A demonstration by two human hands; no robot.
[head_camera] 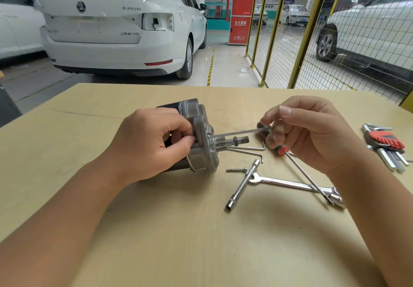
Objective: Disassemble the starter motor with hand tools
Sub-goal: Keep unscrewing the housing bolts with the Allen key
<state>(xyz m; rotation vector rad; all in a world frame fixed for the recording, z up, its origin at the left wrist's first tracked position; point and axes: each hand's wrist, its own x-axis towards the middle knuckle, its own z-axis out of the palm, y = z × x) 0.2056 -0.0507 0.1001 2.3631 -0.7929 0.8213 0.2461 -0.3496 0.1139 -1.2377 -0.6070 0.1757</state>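
I see the grey cast-metal starter motor [196,134] lying on its side on the pale wooden table [156,231], my left hand [152,141] clamped round its body. My right hand [306,132] pinches a slim steel hex key [237,133], whose long axis runs level from those fingers leftward into the motor's end plate, parallel to the protruding shaft just below it.

Both forearms are bare from the near edge of the view up to the wrists, with no sleeve, cuff, glove, watch, bracelet or ring on either. The left hand [154,139] and the right hand [312,134] are bare too. The one fingernail seen clearly, on the right hand's thumb, is short, trimmed and unpainted. Nothing else of the person shows.
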